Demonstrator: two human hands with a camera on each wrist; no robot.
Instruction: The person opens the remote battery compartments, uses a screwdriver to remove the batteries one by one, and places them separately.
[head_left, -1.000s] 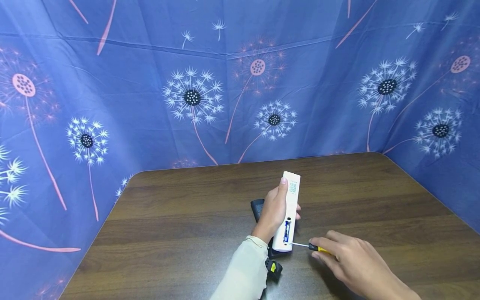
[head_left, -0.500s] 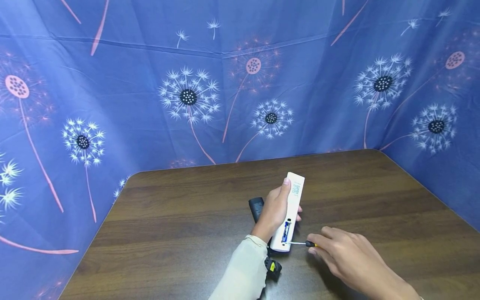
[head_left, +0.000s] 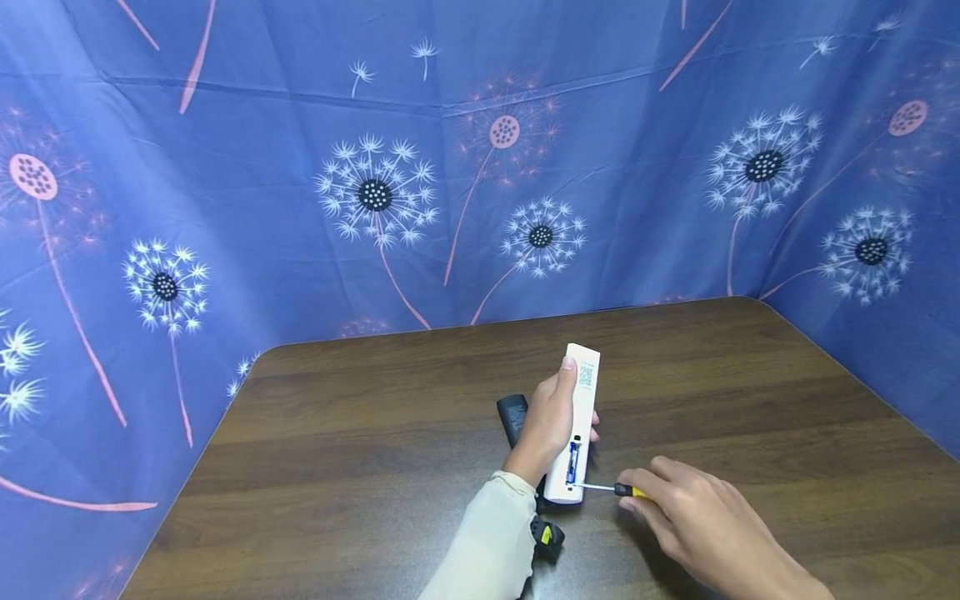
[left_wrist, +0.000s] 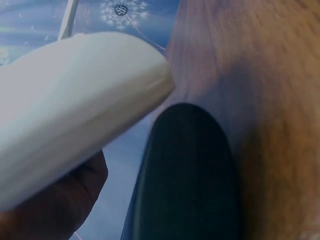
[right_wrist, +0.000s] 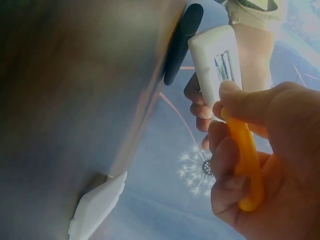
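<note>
My left hand [head_left: 551,417] grips a white remote control [head_left: 582,404], its back turned up and raised off the table, with the thumb along one edge. Near the remote's lower end, the battery compartment is uncovered and a blue battery [head_left: 573,461] shows inside. My right hand [head_left: 701,517] holds a screwdriver [head_left: 624,490] by its yellow-and-black handle. The screwdriver's thin shaft reaches left, its tip at the lower end of the battery. In the right wrist view, my fingers wrap the yellow handle [right_wrist: 246,165], and the thumb hides the shaft.
A black remote control [head_left: 513,414] lies on the wooden table [head_left: 360,467], partly hidden by my left hand and the white remote. In the right wrist view, a white flat piece [right_wrist: 97,207] lies on the table. A blue dandelion-print cloth [head_left: 285,183] hangs behind.
The screwdriver tip has moved left from the compartment's edge to the battery's lower end. The white remote tilted slightly right, then back. Both hands keep their hold.
</note>
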